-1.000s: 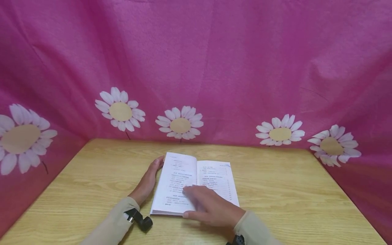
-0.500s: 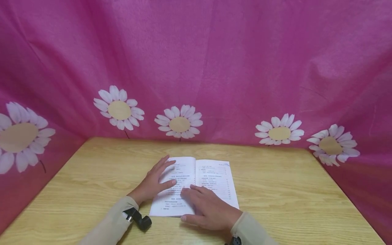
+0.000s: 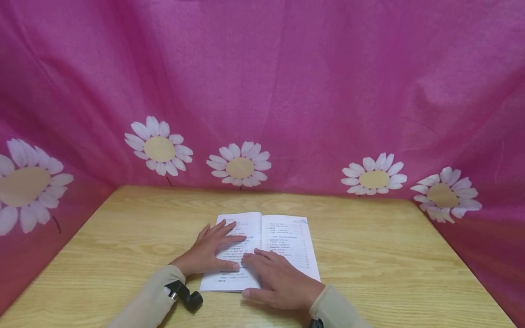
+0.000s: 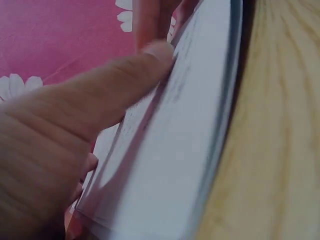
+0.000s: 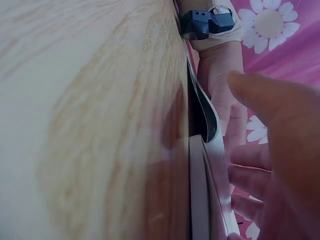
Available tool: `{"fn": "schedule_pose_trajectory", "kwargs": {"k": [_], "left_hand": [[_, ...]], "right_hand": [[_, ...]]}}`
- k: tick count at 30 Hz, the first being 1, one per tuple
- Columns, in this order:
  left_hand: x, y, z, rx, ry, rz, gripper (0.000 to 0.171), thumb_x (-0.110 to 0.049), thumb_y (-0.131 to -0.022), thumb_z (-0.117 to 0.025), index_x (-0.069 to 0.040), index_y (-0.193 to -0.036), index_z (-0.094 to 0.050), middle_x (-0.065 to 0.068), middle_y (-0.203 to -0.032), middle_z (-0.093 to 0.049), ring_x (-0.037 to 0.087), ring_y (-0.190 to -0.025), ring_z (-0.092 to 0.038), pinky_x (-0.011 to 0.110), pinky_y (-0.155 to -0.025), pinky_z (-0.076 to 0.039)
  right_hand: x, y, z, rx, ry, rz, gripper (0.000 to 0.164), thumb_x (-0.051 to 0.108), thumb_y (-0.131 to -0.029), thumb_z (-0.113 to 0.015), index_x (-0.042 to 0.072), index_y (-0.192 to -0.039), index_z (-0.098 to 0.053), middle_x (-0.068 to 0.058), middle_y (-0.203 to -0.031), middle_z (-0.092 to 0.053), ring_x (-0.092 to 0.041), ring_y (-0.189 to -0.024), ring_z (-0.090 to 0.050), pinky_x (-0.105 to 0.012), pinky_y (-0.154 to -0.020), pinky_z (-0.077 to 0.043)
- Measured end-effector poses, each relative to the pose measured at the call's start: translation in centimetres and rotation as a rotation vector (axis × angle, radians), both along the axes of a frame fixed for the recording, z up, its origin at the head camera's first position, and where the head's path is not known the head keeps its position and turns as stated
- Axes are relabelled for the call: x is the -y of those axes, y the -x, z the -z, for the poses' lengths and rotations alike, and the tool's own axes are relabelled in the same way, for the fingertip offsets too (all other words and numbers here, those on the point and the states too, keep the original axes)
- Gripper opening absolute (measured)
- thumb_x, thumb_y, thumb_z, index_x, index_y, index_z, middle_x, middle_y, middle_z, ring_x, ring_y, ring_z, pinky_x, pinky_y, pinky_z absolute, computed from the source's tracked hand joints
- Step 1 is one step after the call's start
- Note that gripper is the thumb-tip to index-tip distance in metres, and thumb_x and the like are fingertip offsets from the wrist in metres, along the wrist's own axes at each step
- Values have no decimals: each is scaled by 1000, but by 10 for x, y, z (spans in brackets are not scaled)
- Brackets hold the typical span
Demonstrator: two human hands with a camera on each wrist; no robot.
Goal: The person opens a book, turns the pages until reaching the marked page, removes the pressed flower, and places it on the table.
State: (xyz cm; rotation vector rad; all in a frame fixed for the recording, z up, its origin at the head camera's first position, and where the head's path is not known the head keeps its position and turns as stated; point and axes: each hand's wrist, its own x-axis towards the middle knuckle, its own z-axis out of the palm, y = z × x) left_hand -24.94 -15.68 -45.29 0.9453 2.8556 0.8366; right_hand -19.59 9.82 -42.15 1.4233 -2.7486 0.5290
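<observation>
An open book (image 3: pixel 289 237) with white printed pages lies on the wooden table, its spine running away from me. My left hand (image 3: pixel 213 250) is over the left page with fingers spread and the thumb extended toward the spine. Across the lower middle of the book lies my right hand (image 3: pixel 280 280), fingers fairly straight and its thumb by the near edge. The left wrist view has the left thumb (image 4: pixel 125 82) above the page. In the right wrist view, the block of pages (image 5: pixel 200 185) stands thick at the spine, and the left side arches up over a dark gap.
The light wooden table (image 3: pixel 377 255) extends around the book on all sides. A pink cloth (image 3: pixel 287 91) with large white daisies hangs behind it and along both sides. A black wrist camera (image 3: pixel 190 298) sticks out from the left sleeve.
My left hand has moved from the book's left edge onto the left page, fingers spreading. The left page, raised before, now lies flatter. My right hand has stayed nearly still.
</observation>
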Motion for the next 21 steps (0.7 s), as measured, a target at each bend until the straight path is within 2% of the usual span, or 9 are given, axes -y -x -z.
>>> {"fn": "schedule_pose_trajectory", "kwargs": {"k": [5, 9, 13, 16, 21], "left_hand": [[0, 0, 5, -29, 62, -3, 76, -72, -78, -60, -39, -144, -44, 4, -160, -22, 32, -147, -9, 62, -112, 3], [-1, 1, 4, -37, 57, 1, 76, -71, -78, -61, -37, -144, -44, 4, -160, -21, 32, -147, -9, 62, -112, 3], [-2, 2, 1, -38, 62, 13, 76, -71, -78, -61, -36, -144, -44, 5, -160, -21, 33, -147, -9, 62, -112, 4], [-2, 3, -1, -33, 71, 10, 76, -70, -78, -61, -36, -144, -44, 5, -159, -21, 33, -147, -9, 61, -112, 4], [-2, 2, 0, -16, 83, -13, 78, -72, -75, -62, -36, -142, -47, 5, -159, -23, 32, -147, -10, 61, -112, 3]], "right_hand": [[0, -1, -1, 59, 5, 29, 68, 60, -95, -45, 14, -145, -40, 4, -145, -46, -28, -137, -37, -51, -109, -32], [-3, 2, -5, 156, 47, 60, 70, 61, -93, -48, 17, -147, -38, 6, -147, -43, -24, -139, -34, -51, -111, -29], [-12, 10, -10, 192, 96, 94, 71, 60, -92, -51, 16, -147, -39, 0, -150, -41, -26, -140, -31, -53, -113, -25], [-24, 18, -15, 195, 115, 161, 74, 59, -90, -55, 16, -148, -37, -7, -153, -36, -28, -143, -26, -53, -114, -20], [-49, 33, -23, 232, 137, 295, 89, 59, -83, -65, 14, -152, -30, -13, -156, -27, -33, -145, -19, -56, -114, -17]]}}
